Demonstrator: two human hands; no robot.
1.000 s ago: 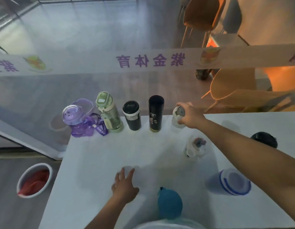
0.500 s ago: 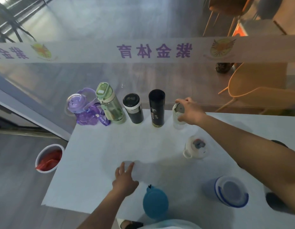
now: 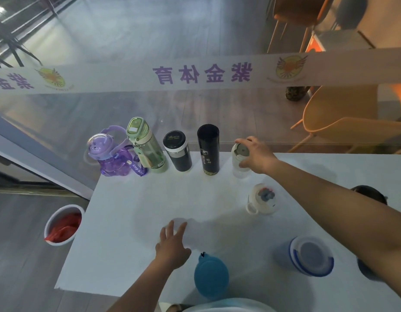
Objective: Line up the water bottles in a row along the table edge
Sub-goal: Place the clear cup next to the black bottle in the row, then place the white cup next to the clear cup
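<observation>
Along the far edge of the white table [image 3: 132, 221] stand a purple bottle [image 3: 109, 157], a green bottle [image 3: 147, 147], a short black flask [image 3: 177, 152] and a tall black flask [image 3: 208, 149]. To their right a clear bottle with a white cap [image 3: 239, 162] stands on the table, my right hand [image 3: 257, 155] gripping its top. My left hand [image 3: 172, 246] rests flat on the table, fingers spread, holding nothing. Nearer me stand a white-lidded clear bottle [image 3: 262, 199], a blue bottle [image 3: 210, 275] and a blue-rimmed clear bottle [image 3: 307, 255].
A glass wall with a white banner [image 3: 195, 75] stands just behind the far table edge. A dark lid [image 3: 368, 193] shows behind my right forearm. A white bin with red contents [image 3: 63, 224] sits on the floor at the left. Orange chairs [image 3: 343, 127] stand beyond the glass.
The clear bottle under my right hand stays at the end of the row. My left hand has not moved. Only the camera view has shifted.
</observation>
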